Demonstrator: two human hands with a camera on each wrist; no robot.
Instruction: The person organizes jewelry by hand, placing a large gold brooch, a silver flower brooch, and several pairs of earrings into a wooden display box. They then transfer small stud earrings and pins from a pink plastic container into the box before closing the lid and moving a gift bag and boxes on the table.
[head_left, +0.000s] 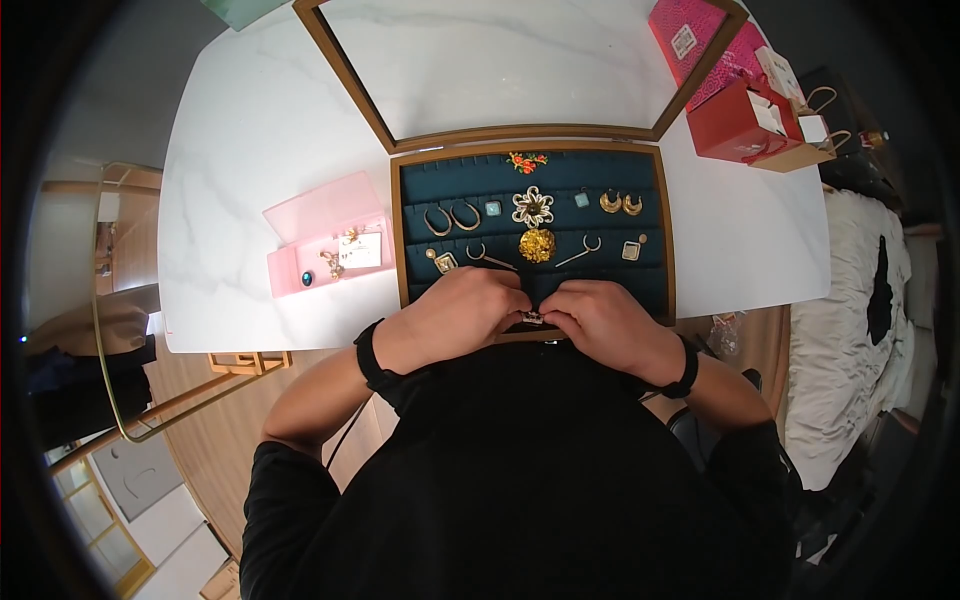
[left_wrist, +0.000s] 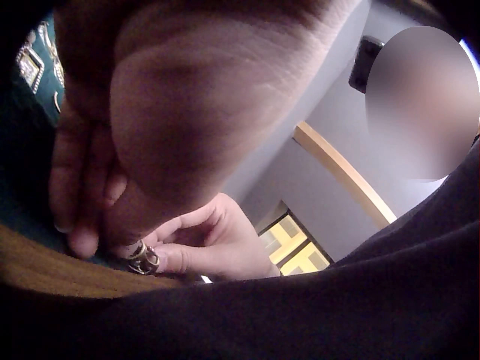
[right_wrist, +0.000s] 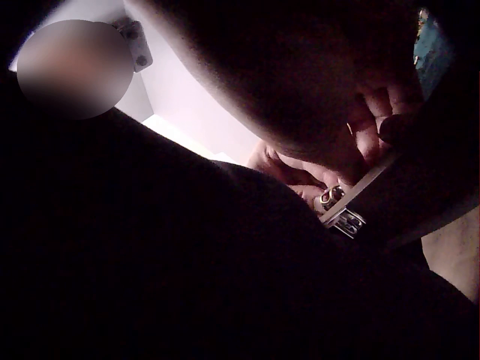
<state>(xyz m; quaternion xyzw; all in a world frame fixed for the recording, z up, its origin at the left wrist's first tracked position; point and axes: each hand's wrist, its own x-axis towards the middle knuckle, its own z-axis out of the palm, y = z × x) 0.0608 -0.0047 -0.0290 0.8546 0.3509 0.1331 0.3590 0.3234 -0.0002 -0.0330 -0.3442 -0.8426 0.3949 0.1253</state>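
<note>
The small metal ornament (head_left: 532, 317) is between my fingertips, beside the wooden rim (left_wrist: 67, 274) nearest me. My left hand (head_left: 455, 312) and right hand (head_left: 612, 325) both pinch it, fingers nearly closed. I judge it light and stiff, maybe slippery; its edges give safer hold than the openwork. Beyond my hands rests other jewellery (head_left: 533, 206).

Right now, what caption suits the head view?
Two hands pinch a small ornament at the front of an open jewelry case.

A home, with rumpled white bedding (head_left: 835, 370).
</note>
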